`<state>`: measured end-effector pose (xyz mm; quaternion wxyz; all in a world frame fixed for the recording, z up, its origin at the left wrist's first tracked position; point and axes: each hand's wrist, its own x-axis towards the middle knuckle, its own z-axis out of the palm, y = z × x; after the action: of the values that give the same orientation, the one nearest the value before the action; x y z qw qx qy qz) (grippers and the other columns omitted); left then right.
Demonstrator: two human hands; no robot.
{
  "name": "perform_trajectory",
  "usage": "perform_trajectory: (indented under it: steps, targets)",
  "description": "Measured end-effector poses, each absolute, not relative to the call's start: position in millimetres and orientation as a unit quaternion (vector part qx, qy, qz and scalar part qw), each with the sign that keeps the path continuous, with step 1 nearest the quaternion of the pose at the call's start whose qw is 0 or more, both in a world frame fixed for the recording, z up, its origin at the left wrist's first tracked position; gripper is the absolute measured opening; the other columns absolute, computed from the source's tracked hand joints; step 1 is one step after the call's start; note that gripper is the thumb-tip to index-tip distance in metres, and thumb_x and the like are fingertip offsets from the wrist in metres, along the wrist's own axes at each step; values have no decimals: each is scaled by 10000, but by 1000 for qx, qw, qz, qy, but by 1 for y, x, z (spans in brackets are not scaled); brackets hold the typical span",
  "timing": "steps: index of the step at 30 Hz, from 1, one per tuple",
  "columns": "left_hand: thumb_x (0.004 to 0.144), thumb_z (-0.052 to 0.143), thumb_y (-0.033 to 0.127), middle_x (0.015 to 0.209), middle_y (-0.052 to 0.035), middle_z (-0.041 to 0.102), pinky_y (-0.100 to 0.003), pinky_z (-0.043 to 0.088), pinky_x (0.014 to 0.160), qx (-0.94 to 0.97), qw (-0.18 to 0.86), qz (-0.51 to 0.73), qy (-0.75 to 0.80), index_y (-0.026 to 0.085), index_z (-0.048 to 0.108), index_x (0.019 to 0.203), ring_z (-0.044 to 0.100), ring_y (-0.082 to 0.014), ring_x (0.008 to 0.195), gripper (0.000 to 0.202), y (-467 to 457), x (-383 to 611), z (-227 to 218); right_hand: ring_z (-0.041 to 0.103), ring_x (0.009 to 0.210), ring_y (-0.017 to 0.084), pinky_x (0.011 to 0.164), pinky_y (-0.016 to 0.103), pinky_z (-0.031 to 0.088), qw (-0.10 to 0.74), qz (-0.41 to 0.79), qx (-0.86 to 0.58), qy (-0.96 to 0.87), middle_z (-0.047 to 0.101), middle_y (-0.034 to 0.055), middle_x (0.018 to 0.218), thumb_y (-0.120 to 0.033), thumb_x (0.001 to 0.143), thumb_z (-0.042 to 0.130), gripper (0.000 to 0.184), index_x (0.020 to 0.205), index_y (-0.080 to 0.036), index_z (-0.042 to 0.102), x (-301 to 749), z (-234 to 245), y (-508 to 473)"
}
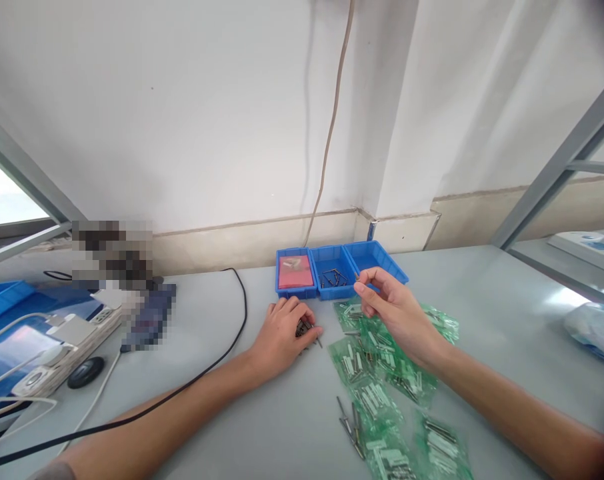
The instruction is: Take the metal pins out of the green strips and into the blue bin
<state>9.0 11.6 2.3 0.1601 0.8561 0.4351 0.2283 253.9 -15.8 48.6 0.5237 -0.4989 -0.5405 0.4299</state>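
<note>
My left hand [285, 333] lies on the grey table with its fingers curled around a cluster of small dark metal pieces [305, 327]; some thin ends stick out by the thumb. Raised above the green bags, my right hand [385, 297] pinches a tiny metal piece [357, 275] between thumb and fingertips; most of it is hidden. Just behind the pinch, the middle blue bin [331, 252] holds several thin screw-like pieces [335, 278]. Under and in front of the right hand are several green plastic bags [375, 400] with pale and metal pieces inside.
A left blue bin [296, 292] contains a red packet [296, 272]; a right blue bin [377, 260] adjoins the middle one. Loose long metal pieces [349, 427] lie near the front. A black cable [232, 343] crosses my left forearm. At left are a power strip [45, 377] and a black mouse [86, 372].
</note>
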Motion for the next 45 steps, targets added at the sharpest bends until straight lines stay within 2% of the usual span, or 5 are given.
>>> perform_trajectory:
  steps: [8, 14, 18, 45]
  targets:
    - [1025, 711, 337, 1031, -11, 672, -385, 374, 860, 863, 163, 224, 423, 224, 656, 982, 579, -239, 989, 133, 12, 9, 3, 450, 644, 167, 641, 321, 356, 518, 445, -488, -543, 501, -45, 725, -559, 955, 711, 312, 965, -268, 599, 254, 48, -16]
    - [1055, 660, 294, 1035, -10, 656, -385, 367, 865, 868, 155, 221, 418, 221, 643, 983, 566, -229, 986, 104, 11, 9, 3, 423, 650, 133, 634, 306, 335, 514, 498, -451, -534, 586, -17, 887, -560, 985, 687, 318, 1010, -250, 628, 253, 48, -17]
    - [1069, 632, 291, 1031, -14, 657, -383, 367, 862, 869, 155, 220, 415, 222, 639, 986, 564, -230, 985, 109, 11, 9, 3, 421, 649, 128, 630, 301, 335, 514, 511, -443, -528, 588, -11, 874, -563, 987, 688, 333, 968, -235, 641, 252, 50, -17]
    - [1058, 569, 224, 1016, -34, 650, -395, 381, 854, 875, 124, 234, 404, 214, 615, 966, 561, -242, 979, 103, 9, 10, 1, 417, 648, 120, 630, 293, 342, 511, 511, -440, -534, 594, -10, 876, -542, 1010, 673, 313, 995, -230, 652, 254, 44, -15]
